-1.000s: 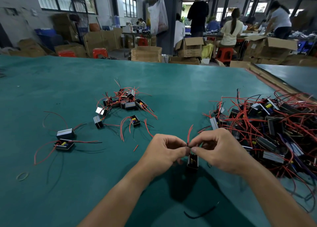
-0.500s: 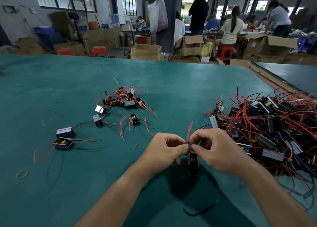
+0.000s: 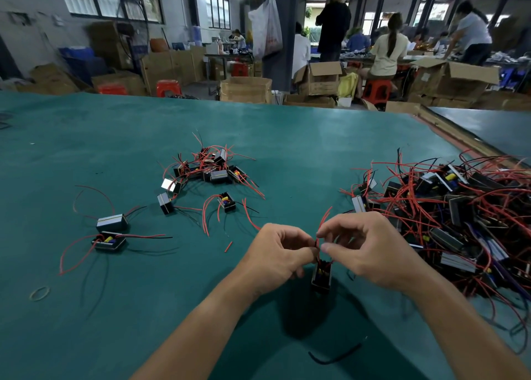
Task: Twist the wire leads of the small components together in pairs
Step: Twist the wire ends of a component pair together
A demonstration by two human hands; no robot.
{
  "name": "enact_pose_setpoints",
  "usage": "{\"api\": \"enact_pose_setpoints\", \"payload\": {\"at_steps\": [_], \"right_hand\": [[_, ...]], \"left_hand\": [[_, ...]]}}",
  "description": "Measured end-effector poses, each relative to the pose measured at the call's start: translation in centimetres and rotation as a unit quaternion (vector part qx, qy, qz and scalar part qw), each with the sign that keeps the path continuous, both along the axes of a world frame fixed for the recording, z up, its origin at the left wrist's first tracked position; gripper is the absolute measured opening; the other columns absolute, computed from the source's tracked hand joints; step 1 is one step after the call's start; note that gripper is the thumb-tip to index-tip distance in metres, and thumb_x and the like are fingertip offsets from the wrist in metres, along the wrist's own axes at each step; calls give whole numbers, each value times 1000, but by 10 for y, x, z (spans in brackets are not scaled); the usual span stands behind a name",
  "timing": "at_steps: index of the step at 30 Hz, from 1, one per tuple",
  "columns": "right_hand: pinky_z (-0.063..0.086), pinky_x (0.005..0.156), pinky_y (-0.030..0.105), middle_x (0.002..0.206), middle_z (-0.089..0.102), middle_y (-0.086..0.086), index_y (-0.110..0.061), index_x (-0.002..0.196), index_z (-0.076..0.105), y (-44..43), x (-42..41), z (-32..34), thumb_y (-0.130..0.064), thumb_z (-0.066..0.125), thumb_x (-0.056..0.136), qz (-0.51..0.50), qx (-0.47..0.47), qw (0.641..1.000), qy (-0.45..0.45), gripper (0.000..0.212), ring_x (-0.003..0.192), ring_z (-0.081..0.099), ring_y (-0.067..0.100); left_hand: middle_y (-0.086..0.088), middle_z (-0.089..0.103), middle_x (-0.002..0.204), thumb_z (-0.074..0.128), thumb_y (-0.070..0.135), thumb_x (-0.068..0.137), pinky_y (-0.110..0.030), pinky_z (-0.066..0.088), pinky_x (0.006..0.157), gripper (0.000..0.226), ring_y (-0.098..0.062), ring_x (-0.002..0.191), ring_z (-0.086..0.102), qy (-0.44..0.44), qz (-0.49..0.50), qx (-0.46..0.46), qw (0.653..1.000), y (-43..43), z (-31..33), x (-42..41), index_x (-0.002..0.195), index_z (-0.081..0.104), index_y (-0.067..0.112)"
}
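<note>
left hand (image 3: 280,254): fingertips pinched on red wire leads (image 3: 324,221) | right hand (image 3: 365,250): thumb and forefinger closed on the same leads | small black component (image 3: 321,276): hanging between both hands, above green table (image 3: 143,308) | tangled component heap (image 3: 459,218): just right | finished cluster (image 3: 212,170): farther back, left

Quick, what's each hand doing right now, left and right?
Left hand: closed, pinching the red leads of the small component.
Right hand: closed, pinching the same leads.

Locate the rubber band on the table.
In the head view, the rubber band lies flat at the table's near left, alone, below the two leftmost components.
</note>
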State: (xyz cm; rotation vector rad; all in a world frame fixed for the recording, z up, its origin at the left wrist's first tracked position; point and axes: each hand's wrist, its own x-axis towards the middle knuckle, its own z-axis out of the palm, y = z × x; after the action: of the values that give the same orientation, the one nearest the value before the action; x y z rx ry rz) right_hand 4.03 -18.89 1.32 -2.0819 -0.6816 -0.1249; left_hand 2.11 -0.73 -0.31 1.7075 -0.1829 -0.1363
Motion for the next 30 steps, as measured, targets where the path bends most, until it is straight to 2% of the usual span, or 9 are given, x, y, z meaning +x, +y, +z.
{"api": "enact_pose_setpoints", "payload": {"at_steps": [2,6,11,14,19,22,25,27,30], "right_hand": [[47,53,21,73,69,-3,-28,87,73,0,0,0,-9,70,78,17,-7,1000,7,21,55,58,14],[47,61,16,78,72,-7,-35,87,76,-1,0,2,-1,72,78,13,-28,1000,3,35,64,62,15],[46,60,14,75,71,-15,-36,85,77,0,-1,5,-6,80,76,-18,-52,998,-6,32,62,63,8],[50,61,19,74,71,-20,-35,82,78,0,-1,3,-13,81,76,-37,-63,997,-19,24,63,65,7],[50,56,25,71,69,-13,-33,84,74,2,0,1,-19,78,76,-26,-36,998,-37,16,56,60,15],[43,49,22,64,65,-5,-28,77,69,3,-2,-1,-22,74,75,-10,-19,999,-44,8,49,52,8],[39,47,19,63,64,-5,-24,75,67,2,-1,-2,-15,74,77,-4,-12,999,-41,12,47,49,4],[38,46,22,63,63,-1,-23,74,65,0,0,-1,-13,74,78,-4,-3,1000,-29,14,46,47,7],[38,48,22,60,64,0,-25,73,71,0,1,-1,-8,77,78,-6,-21,999,-27,18,47,48,6]], "left_hand": [[1,59,50,68,-4,83,-18,39,42,28,-8,37,47,1,3,-4,1000,1,0,1,66,68,18],[-5,62,57,69,-5,81,-20,39,44,33,-10,39,46,3,-2,-15,1000,3,-1,1,60,71,20],[-1,59,53,69,-6,80,-18,38,44,25,-8,40,46,-1,-10,-18,1000,3,1,0,68,72,15],[4,60,52,69,-7,81,-16,39,44,19,-6,41,46,-1,-6,-17,1000,3,1,1,74,72,11],[6,60,51,70,-8,80,-17,39,44,22,-6,40,46,1,2,-22,1000,2,0,1,72,69,12],[3,58,50,72,-6,80,-18,40,45,17,-7,41,46,1,-2,-24,1000,4,0,0,74,71,10],[2,57,49,72,-4,81,-19,39,45,13,-9,41,46,3,3,-29,1000,5,0,1,75,72,9],[3,56,46,71,-4,81,-19,39,45,15,-9,40,45,6,5,-33,999,4,0,2,74,71,9],[3,55,46,69,-7,81,-19,38,44,12,-8,39,44,5,2,-38,999,3,1,2,78,72,5]]}}
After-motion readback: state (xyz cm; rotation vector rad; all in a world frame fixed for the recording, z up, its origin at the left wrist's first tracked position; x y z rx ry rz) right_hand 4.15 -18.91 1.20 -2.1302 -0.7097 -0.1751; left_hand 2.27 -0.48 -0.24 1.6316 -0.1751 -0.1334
